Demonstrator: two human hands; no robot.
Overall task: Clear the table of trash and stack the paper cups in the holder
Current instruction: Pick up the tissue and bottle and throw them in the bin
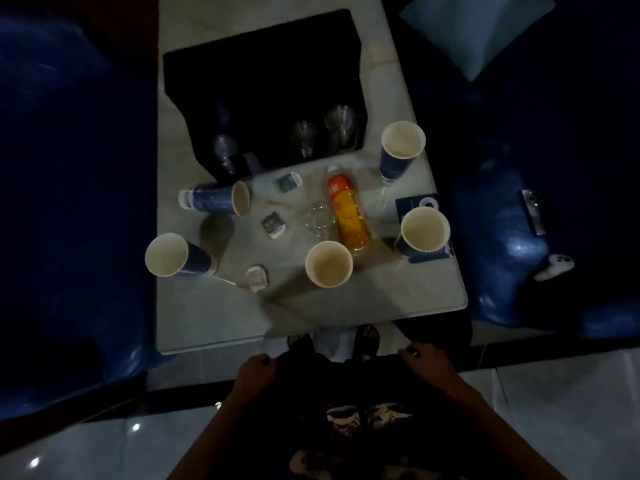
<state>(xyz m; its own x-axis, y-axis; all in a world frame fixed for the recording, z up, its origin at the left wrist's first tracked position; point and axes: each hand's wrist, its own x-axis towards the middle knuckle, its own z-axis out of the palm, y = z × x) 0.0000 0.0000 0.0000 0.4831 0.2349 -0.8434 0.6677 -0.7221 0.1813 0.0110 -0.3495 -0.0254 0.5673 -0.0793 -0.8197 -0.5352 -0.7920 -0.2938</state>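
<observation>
A person stands at the near edge of a pale table [207, 317], both hands low against dark clothing and well apart from everything on it. The left hand [254, 370] hangs with fingers loosely curled and holds nothing; the right hand [424, 358] rests the same way, fingers relaxed and narrow, also empty. Five blue paper cups with pale insides are scattered on the table: one upright at the near left edge [169, 255], one upright near the middle [329, 264], one upright at the right edge [424, 230] standing on a blue card [414, 204], one upright at the far right [401, 143], and one tipped on its side at the left [216, 198] with its mouth facing right. An orange drink bottle [346, 213] lies on its side between the middle and right cups, and a clear plastic cup [317, 220] sits just left of it, faint and hard to make out. Three small wrappers lie about: one far of centre [289, 181], one left of the clear cup [273, 225], one near the left cup [258, 277]. A black tray [263, 74] covers the far half of the table, carrying dim glasses [341, 128]; which item is the cup holder cannot be told. Blue sofas [69, 168] flank the table
</observation>
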